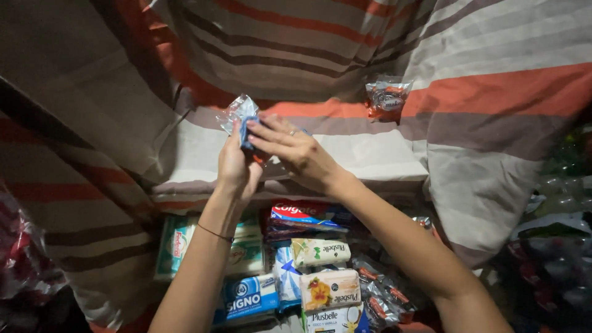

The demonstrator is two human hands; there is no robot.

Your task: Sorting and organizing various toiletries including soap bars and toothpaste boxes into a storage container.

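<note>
Nearest the camera, two bare forearms rising from the bottom edge, the left one wearing a thin wrist band [216, 232] and running almost straight up, the right one coming in on a slant from the lower right. Beneath them, a heap of packaged goods: green-and-white soap bars [177, 242] at left, a blue soap bar [250, 296] by the left forearm, cream soap bars [329, 288] stacked in the middle, red-and-blue toothpaste boxes [306, 216] just above those, small red-and-clear packets [385, 295] under the right forearm.

Further up, left hand [237, 168] held upright, palm toward the right, fingers closed around the lower part of a small crinkly clear packet with blue contents [243, 123]. Right hand [296, 150] laid across from the right, wrist bent, a ring on one finger, fingertips pinched on the blue part of the same packet. Both hands touching each other, raised above the heap, packet clamped between them in front of a pale band of cloth.

Beyond, a striped cloth [493, 98] in grey, cream and orange-red, draped and folded. On it, well apart from the hands to the upper right, a lone orange-and-clear packet [386, 98].
</note>
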